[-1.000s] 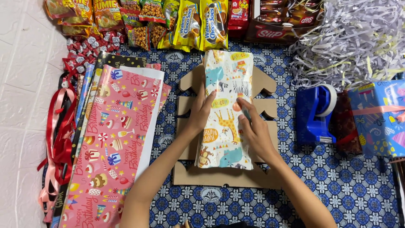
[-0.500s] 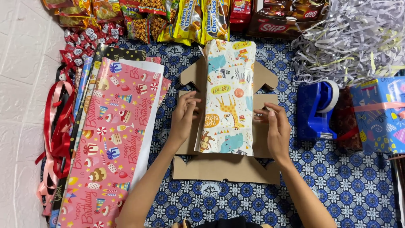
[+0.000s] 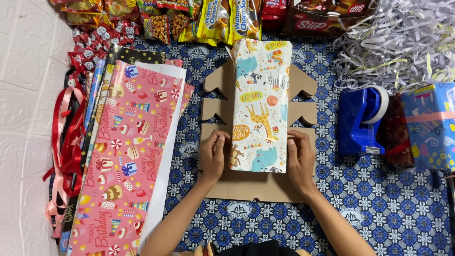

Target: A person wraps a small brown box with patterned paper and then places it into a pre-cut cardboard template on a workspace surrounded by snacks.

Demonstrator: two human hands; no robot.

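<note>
Lying mid-frame on a tree-shaped brown cardboard cutout (image 3: 303,114), the light, crease-prone animal-print wrapping paper (image 3: 259,106) is pinched at its lower side edges by left hand (image 3: 213,156) and right hand (image 3: 299,159), fingers closed.

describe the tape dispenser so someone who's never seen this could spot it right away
Start at the blue patterned cloth covering the floor and find the tree-shaped cardboard cutout in its middle. Just right of that, below the heap of pale shredded paper, stands the tape dispenser. It is the only solid blue plastic thing there, carrying a white roll of tape, unlike the patterned gift box further right.
</note>
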